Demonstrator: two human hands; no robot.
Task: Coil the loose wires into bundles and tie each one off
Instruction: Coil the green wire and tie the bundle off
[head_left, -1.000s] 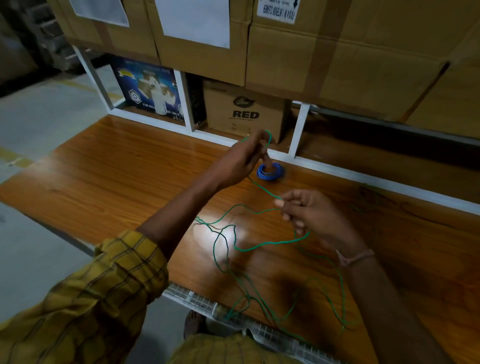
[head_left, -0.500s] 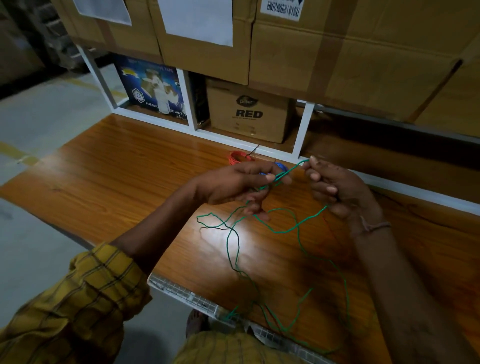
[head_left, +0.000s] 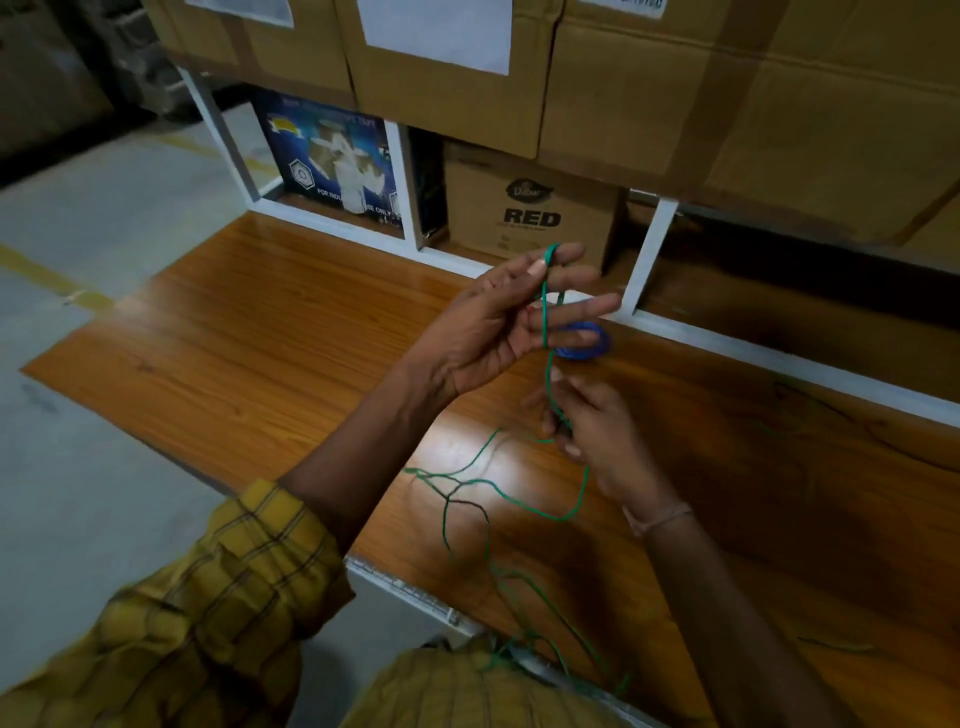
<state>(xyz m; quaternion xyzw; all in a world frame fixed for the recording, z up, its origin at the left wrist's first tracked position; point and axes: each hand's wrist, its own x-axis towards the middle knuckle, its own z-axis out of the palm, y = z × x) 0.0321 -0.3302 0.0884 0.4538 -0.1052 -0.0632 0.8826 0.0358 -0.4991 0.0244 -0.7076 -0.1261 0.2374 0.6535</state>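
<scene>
The left hand is raised above the wooden table, its fingers spread and nearly straight, with the green wire looped over the index fingertip and pinched there by the thumb. From that loop the wire is led down to the right hand, where it is pinched between curled fingers. The remaining wire is seen trailing loosely across the table toward the near edge. A coiled blue wire bundle is partly hidden behind the left fingers.
</scene>
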